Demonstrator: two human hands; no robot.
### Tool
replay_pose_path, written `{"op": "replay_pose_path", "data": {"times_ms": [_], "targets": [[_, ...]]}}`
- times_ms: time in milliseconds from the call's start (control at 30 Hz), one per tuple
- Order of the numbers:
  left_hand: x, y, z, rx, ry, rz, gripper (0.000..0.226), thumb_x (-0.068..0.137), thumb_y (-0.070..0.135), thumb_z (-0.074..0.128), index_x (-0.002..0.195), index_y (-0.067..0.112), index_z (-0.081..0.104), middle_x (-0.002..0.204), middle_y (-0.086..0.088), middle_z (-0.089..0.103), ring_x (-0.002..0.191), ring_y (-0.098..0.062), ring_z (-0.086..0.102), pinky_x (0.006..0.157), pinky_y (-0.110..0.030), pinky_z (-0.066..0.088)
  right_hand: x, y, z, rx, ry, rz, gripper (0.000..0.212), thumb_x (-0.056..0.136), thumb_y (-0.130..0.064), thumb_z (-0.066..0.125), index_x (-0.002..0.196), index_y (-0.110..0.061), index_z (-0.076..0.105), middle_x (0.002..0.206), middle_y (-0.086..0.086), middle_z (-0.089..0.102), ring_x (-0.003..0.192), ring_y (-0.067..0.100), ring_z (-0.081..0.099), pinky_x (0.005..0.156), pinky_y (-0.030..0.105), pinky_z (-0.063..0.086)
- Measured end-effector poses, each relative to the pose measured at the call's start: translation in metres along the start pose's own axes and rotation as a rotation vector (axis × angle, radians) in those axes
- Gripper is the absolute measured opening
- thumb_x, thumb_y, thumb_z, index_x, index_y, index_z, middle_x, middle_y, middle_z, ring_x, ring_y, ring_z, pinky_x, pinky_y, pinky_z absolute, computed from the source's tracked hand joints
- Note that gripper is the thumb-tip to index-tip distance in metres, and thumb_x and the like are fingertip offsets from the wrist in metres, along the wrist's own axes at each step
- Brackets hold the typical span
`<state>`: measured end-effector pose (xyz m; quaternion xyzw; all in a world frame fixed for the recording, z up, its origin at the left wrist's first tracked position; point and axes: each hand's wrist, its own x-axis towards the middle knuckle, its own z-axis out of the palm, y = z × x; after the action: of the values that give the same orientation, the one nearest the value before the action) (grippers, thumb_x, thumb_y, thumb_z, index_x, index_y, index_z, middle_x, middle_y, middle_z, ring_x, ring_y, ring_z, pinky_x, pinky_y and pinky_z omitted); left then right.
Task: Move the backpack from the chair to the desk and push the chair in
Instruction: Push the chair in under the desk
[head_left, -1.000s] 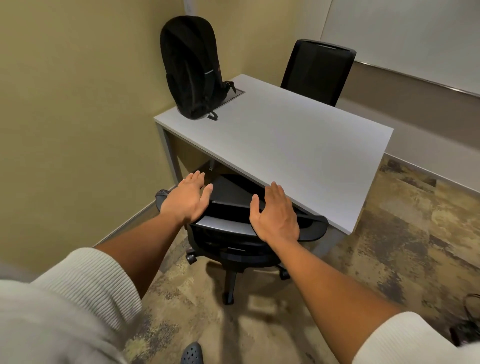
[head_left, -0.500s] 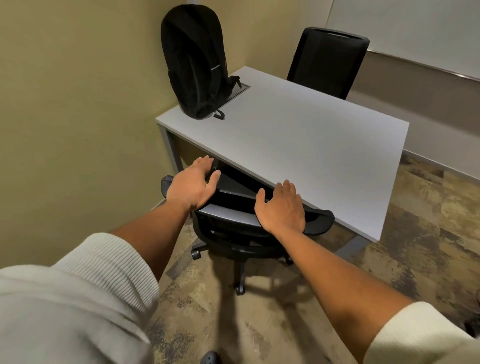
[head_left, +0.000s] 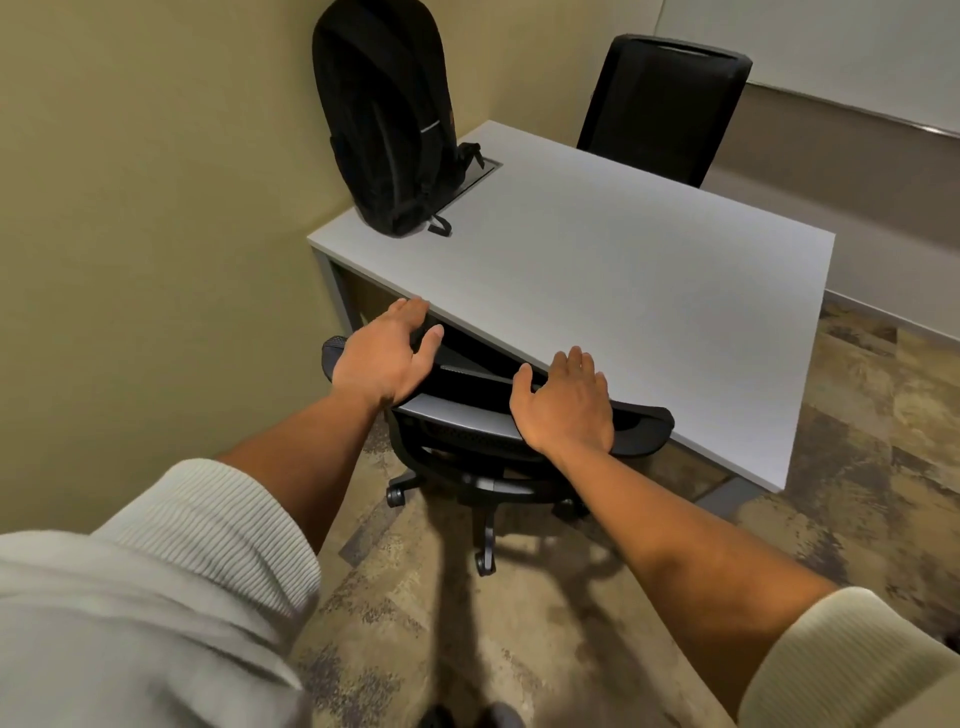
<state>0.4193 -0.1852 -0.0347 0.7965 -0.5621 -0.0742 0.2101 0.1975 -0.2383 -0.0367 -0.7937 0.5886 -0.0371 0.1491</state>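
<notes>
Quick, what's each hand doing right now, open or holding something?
Left hand: open, palm flat on the top of the chair back, gripping nothing.
Right hand: open, palm flat on the chair back, gripping nothing.

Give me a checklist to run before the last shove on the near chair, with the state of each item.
1. Backpack on the desk: ok, standing upright at the corner by the wall.
2. Left hand on the chair backrest: ok, flat and open on its left end.
3. Right hand on the backrest: ok, flat and open toward its right end.
4. Fingers clear of the desk edge: not ok, both sets of fingertips are at the edge.
5. Seat under the desk: ok, hidden beneath the top.
6. Casters free on the carpet: cannot tell, some are hidden.
</notes>
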Motion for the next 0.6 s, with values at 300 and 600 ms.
{"op": "replay_pose_path", "data": {"times_ms": [300,600], "targets": [[0.023,-0.013,-0.004,0.019,-0.041,0.032,0.062,0.100,0.054,0.033,0.153,0.022,0.038,0.161,0.000,0.037,0.150,-0.017,0.029,0.116,-0.044,0.035,0.015,-0.013,0.006,0.028,0.016,0.010,0.078,0.096,-0.054,0.016,0.153,-0.002,0.019,0.163,0.015,0.012,0.150,0.026,0.006,0.121,0.042,0.006],[0.040,-0.030,-0.011,0.031,-0.142,0.085,0.045,0.101,0.051,0.032,0.128,0.019,0.050,0.135,-0.008,0.057,0.116,-0.034,0.058,0.079,-0.040,0.043,0.020,-0.033,0.012,0.022,0.056,0.070,0.084,0.093,-0.063,0.014,0.154,-0.006,0.017,0.164,0.010,0.009,0.150,0.022,0.002,0.121,0.039,0.001]]}}
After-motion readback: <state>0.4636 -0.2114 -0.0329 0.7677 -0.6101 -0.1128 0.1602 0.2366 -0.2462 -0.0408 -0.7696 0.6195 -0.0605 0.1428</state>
